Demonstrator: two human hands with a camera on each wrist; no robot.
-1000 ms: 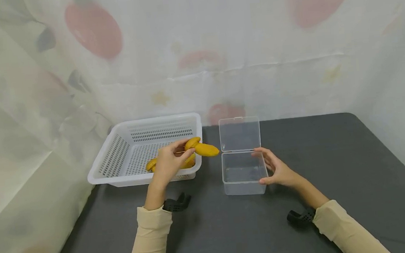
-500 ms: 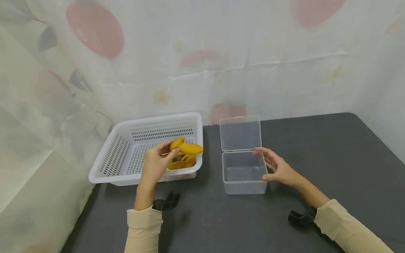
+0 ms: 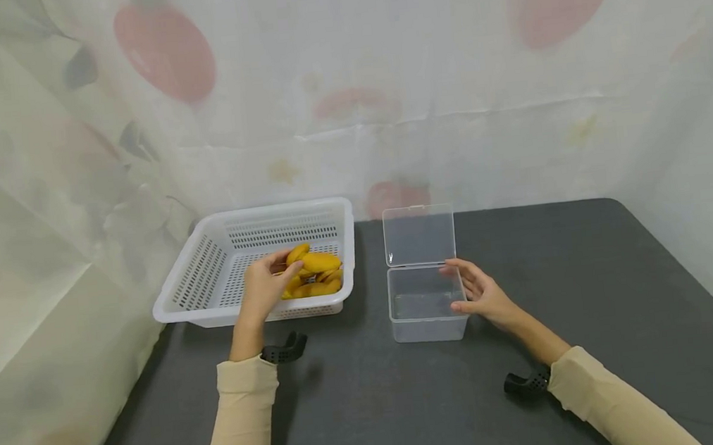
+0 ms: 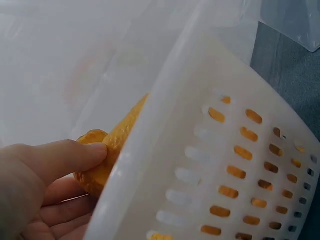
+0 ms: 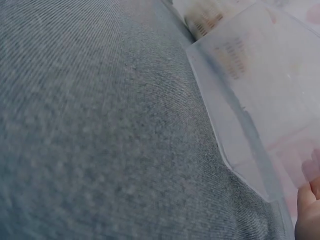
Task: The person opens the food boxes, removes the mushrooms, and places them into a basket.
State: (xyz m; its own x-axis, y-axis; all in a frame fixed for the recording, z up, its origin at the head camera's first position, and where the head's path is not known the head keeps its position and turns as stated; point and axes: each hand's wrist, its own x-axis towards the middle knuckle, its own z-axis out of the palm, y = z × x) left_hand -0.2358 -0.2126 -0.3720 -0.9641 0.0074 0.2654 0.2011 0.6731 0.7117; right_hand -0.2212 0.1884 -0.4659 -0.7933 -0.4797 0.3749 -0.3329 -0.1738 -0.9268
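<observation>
In the head view my left hand point(image 3: 263, 285) is over the front right of the white basket point(image 3: 256, 310). Between thumb and fingers it pinches a yellow, banana-like piece point(image 3: 321, 261) with joined lobes. More yellow pieces point(image 3: 316, 289) lie beneath it in the basket. The left wrist view has the thumb pressed on the pinched piece point(image 4: 124, 129), partly hidden by the basket's rim. My right hand point(image 3: 489, 303) holds a clear plastic box point(image 3: 428, 328) at its right side, thumb near the front corner, fingers near the back. The box's hinged lid point(image 3: 419, 235) stands upright.
Box and basket stand side by side on a dark grey cloth-covered table point(image 3: 373, 412), with a gap between them. A patterned curtain point(image 3: 343, 75) hangs behind the table and along the left. Each wrist wears a black mount point(image 3: 285, 349).
My left hand has moved left and slightly down with the yellow piece, from beside the box back over the basket. The right hand has stayed on the box.
</observation>
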